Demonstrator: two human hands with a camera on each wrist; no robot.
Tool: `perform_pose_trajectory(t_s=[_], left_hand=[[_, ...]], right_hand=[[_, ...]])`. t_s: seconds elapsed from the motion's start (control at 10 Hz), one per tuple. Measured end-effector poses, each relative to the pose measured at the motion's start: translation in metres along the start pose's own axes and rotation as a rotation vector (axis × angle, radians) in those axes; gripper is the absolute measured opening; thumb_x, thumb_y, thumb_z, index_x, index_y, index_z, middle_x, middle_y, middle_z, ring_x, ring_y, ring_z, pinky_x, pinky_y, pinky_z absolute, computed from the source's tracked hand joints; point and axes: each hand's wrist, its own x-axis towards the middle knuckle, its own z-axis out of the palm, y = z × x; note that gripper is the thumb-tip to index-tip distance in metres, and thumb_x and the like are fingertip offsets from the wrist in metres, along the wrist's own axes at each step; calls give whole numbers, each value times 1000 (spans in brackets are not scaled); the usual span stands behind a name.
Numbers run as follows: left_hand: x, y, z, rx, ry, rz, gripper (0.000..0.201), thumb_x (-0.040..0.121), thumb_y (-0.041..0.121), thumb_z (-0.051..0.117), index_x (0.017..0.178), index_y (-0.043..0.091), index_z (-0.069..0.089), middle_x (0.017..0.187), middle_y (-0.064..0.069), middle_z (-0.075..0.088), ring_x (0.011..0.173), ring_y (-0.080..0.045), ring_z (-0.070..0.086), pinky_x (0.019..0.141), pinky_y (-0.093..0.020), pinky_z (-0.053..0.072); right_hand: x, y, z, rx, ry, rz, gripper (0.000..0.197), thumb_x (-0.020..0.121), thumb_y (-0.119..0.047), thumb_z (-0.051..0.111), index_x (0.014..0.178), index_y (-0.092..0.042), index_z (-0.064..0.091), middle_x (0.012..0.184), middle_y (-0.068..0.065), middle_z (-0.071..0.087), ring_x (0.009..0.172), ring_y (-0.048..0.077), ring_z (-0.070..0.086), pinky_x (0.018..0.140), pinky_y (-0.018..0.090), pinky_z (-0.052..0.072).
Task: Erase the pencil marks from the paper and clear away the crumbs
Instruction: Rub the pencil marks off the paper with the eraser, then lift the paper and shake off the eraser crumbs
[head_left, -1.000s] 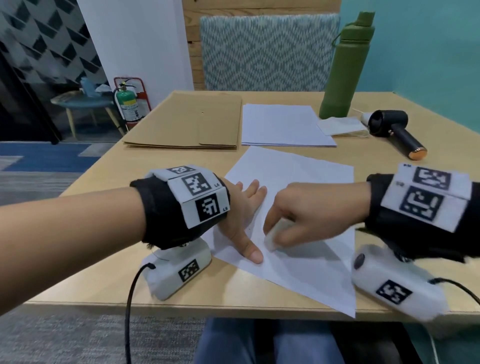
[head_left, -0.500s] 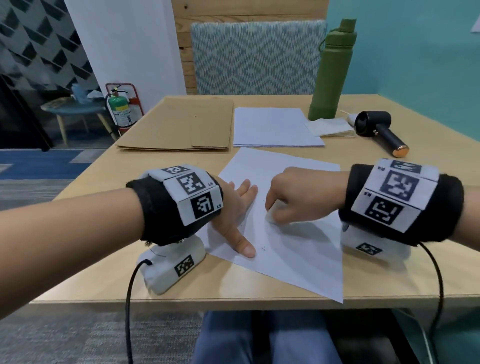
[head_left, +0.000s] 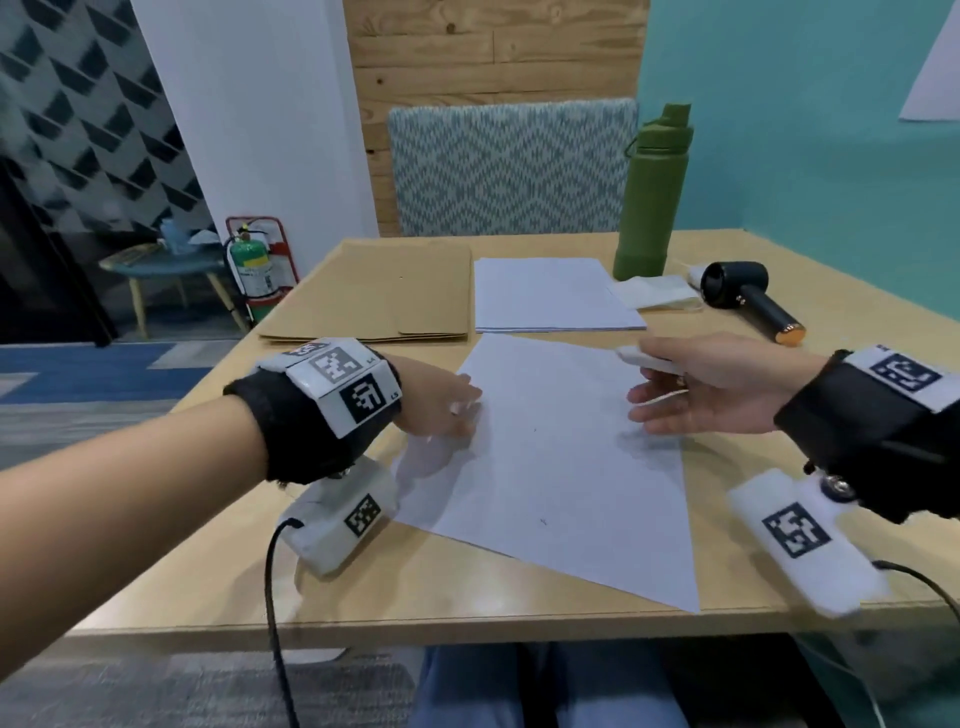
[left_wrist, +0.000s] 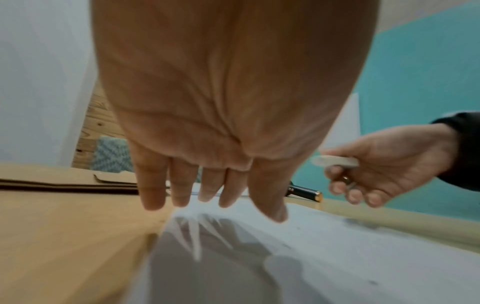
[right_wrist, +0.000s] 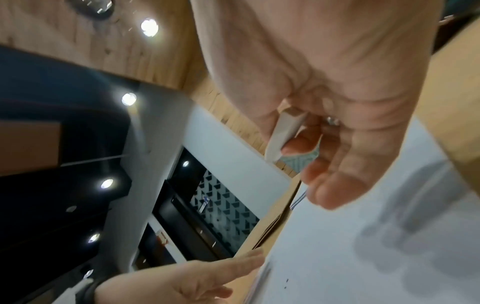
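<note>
A white sheet of paper (head_left: 561, 467) lies slanted on the wooden table (head_left: 467, 603). A few tiny dark specks (head_left: 544, 521) sit on it, also seen as specks (right_wrist: 285, 282) in the right wrist view. My left hand (head_left: 460, 410) hovers flat, fingers (left_wrist: 207, 191) straight, just above the paper's (left_wrist: 311, 257) left edge. My right hand (head_left: 641, 384) is lifted above the paper's right side, palm turned inward. It pinches a white eraser (head_left: 647, 358) between thumb and forefinger, other fingers loose. The eraser (right_wrist: 281, 135) is clear of the paper (right_wrist: 337, 246).
At the back stand a green bottle (head_left: 657, 192), a black hand-held blower (head_left: 748, 296), a folded white cloth (head_left: 654, 293), a stack of white sheets (head_left: 550, 296) and brown envelopes (head_left: 379, 296). A patterned chair (head_left: 511, 166) stands behind the table.
My right hand lifted the eraser off the paper and drew back to the right, turning palm inward. My left hand rose from pressing the sheet and slid toward its left edge.
</note>
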Motion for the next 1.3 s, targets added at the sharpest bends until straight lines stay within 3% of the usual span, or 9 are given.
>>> perform_pose_trajectory(t_s=[0.1, 0.3, 0.5, 0.7, 0.8, 0.9, 1.1, 1.2, 1.3], left_hand=[[2, -22, 3, 40, -54, -14, 69, 96, 39, 46, 151, 29, 6, 160, 8, 0, 145, -15, 19, 116, -35, 20], [-3, -34, 13, 17, -102, 14, 78, 88, 39, 60, 149, 37, 12, 157, 10, 20, 140, -14, 30, 114, -35, 26], [18, -26, 6, -388, 73, -136, 58, 94, 32, 53, 144, 16, 30, 127, -3, 54, 97, -19, 56, 77, -25, 52], [26, -9, -3, -475, -49, -217, 84, 78, 34, 75, 144, 19, 25, 95, -4, 55, 73, -20, 54, 59, -24, 47], [22, -2, -5, -400, -119, -300, 48, 78, 38, 73, 109, 5, 57, 77, -6, 59, 55, -16, 49, 46, -18, 40], [22, 2, -8, -380, -120, -358, 39, 80, 42, 70, 78, 7, 55, 68, -4, 53, 52, -15, 46, 45, -18, 40], [28, 11, -8, -570, -63, -389, 55, 82, 22, 71, 127, -2, 51, 97, -11, 57, 93, -22, 52, 81, -29, 46], [29, 12, -12, -546, 31, -357, 44, 85, 27, 67, 120, 1, 58, 81, -9, 53, 82, -20, 48, 58, -26, 39], [27, 8, -10, -578, 127, -376, 49, 87, 28, 65, 123, -4, 56, 111, -16, 64, 92, -23, 58, 70, -28, 38]], right_hand=[[5, 12, -9, 97, -31, 82, 37, 97, -39, 44, 74, -9, 44, 83, 14, 57, 79, 29, 62, 65, 37, 58], [7, 18, -8, 60, -1, 108, 31, 98, -33, 43, 83, -7, 48, 83, 14, 57, 75, 24, 61, 52, 30, 60], [8, 13, -5, -68, 7, 123, 32, 99, -31, 42, 83, -5, 49, 81, 14, 56, 72, 24, 59, 51, 29, 58], [12, 5, -3, -244, -15, 129, 32, 99, -31, 42, 85, -4, 51, 79, 13, 57, 67, 24, 59, 54, 31, 56], [14, 0, 2, -319, -16, 142, 32, 98, -33, 44, 85, -5, 52, 78, 11, 56, 64, 23, 57, 52, 30, 56], [17, 0, 4, -374, -13, 138, 32, 98, -32, 45, 85, -4, 54, 77, 10, 54, 62, 22, 54, 56, 33, 54], [19, 2, 5, -406, -15, 138, 32, 98, -30, 45, 83, -3, 53, 75, 10, 50, 59, 20, 51, 53, 31, 51], [20, 3, 4, -389, -17, 141, 31, 98, -30, 45, 83, -4, 53, 75, 9, 49, 59, 20, 50, 53, 31, 51], [19, 3, 3, -359, -27, 136, 30, 98, -30, 45, 85, -3, 52, 76, 10, 50, 60, 20, 50, 54, 32, 51]])
